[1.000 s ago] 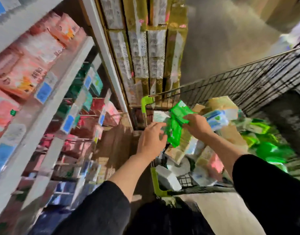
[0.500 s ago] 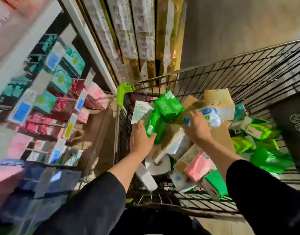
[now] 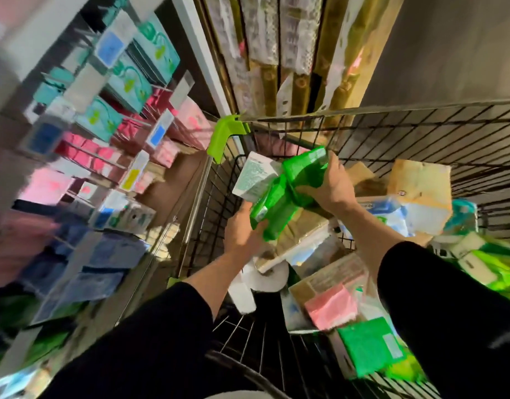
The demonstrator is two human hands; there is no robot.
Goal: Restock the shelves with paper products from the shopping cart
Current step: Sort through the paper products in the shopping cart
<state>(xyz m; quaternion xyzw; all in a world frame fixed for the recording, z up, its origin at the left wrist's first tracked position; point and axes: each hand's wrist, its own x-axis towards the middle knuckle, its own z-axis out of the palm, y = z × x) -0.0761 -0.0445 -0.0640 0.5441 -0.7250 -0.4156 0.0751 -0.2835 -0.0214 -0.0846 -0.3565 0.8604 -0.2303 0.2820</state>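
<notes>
My right hand (image 3: 331, 188) has come back over the cart, and its fingers curl over the top of the green packs (image 3: 288, 191), a soft cluster of green-wrapped tissue packs now lifted higher above the heap than half a second ago. My left hand (image 3: 242, 231) has closed in from below; its fingers wrap the lower end of the same cluster, with a white printed pack (image 3: 255, 180) leaning against the cluster's upper left. Whether the left hand also grips that white pack I cannot tell. The bundle hangs above the front left corner of the shopping cart (image 3: 420, 145), just inside the green corner guard (image 3: 225, 136).

Judgement: the pick is complete and the transfer to the shelves (image 3: 83, 82) on my left is the step in hand; much stock remains, so the task is far from finished.

Around: a toilet roll (image 3: 269, 276), a pink pack (image 3: 331, 309), a flat green pack (image 3: 369, 345) and a tan pack (image 3: 418, 182) lie loose in the cart. The shelves carry teal, pink and blue packs, blurred by head motion. Tall gold-wrapped goods (image 3: 279, 53) stand beyond the cart's front.

In the way: the cart's wire side and corner guard lie between the bundle and the shelves, so the bundle must rise clear of the rim.
</notes>
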